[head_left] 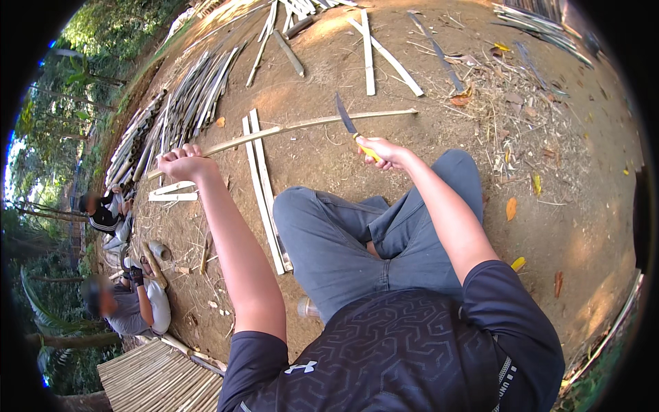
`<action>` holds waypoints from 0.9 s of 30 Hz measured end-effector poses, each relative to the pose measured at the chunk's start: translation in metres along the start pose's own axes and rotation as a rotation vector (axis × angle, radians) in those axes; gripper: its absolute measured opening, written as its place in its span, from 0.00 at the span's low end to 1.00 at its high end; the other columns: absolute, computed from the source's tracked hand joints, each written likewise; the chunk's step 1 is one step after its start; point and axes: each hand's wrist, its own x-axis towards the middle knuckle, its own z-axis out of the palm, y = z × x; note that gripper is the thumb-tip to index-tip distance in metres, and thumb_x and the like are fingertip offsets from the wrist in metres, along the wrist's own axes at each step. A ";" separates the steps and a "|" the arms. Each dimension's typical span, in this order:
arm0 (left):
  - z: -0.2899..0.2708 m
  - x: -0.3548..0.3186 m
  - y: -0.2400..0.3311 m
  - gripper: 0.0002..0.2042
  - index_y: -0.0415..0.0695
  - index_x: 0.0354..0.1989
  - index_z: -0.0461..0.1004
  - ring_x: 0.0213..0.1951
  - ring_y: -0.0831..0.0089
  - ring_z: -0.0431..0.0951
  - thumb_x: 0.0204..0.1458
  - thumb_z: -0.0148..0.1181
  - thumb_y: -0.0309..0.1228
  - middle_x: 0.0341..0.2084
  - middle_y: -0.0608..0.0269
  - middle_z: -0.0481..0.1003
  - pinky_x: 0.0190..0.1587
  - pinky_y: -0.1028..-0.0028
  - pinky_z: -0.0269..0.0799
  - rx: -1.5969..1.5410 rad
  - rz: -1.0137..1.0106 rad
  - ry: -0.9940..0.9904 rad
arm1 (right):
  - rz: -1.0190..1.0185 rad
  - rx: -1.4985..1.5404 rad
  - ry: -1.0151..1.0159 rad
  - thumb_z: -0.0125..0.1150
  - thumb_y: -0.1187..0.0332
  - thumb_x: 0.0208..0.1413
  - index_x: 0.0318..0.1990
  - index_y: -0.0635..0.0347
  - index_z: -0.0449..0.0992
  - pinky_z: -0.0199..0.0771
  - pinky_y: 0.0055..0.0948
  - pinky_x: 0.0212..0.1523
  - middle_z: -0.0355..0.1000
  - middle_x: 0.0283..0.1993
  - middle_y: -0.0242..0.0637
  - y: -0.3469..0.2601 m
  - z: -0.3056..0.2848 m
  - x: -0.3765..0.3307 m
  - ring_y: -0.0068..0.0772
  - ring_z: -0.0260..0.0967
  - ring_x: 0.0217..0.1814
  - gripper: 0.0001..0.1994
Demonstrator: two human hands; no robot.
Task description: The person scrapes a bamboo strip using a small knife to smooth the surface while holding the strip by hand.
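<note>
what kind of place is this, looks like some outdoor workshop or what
Most likely an open-air bamboo-working yard. The ground is bare dirt edged by trees, split bamboo strips lie in heaps, and the person's left hand holds a long bamboo strip while the right hand works it with a yellow-handled knife.

bamboo slat pile (180,113), 2 seated people (127,302), woven mat (161,378)

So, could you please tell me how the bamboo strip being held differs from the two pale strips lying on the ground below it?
The held bamboo strip is lifted, gripped by the left hand, and runs crosswise; the two pale strips lie flat, untouched, running toward the person. The held one looks rounder and yellower; the pair look flat and whitish. All are long and slender.
</note>
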 end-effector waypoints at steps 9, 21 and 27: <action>0.030 -0.030 -0.007 0.18 0.53 0.16 0.49 0.11 0.80 0.45 0.58 0.37 0.41 0.09 0.73 0.49 0.13 0.77 0.40 -0.217 0.016 -0.328 | -0.380 -0.801 0.625 0.44 0.55 0.69 0.46 0.68 0.69 0.70 0.32 0.19 0.71 0.23 0.38 -0.036 0.076 -0.025 0.30 0.70 0.21 0.20; 0.062 -0.052 0.003 0.16 0.55 0.17 0.45 0.13 0.80 0.41 0.58 0.34 0.36 0.10 0.75 0.46 0.13 0.79 0.38 -0.149 0.023 -0.369 | 0.204 -0.800 0.882 0.41 0.56 0.67 0.48 0.65 0.79 0.73 0.47 0.55 0.75 0.52 0.56 0.066 -0.045 0.022 0.53 0.73 0.57 0.23; 0.075 -0.044 -0.005 0.15 0.55 0.18 0.43 0.16 0.78 0.40 0.58 0.34 0.36 0.11 0.75 0.44 0.20 0.72 0.35 -0.082 0.006 -0.307 | 0.156 -0.739 0.785 0.38 0.52 0.68 0.48 0.71 0.77 0.68 0.48 0.60 0.72 0.53 0.63 0.036 -0.043 0.001 0.61 0.69 0.59 0.28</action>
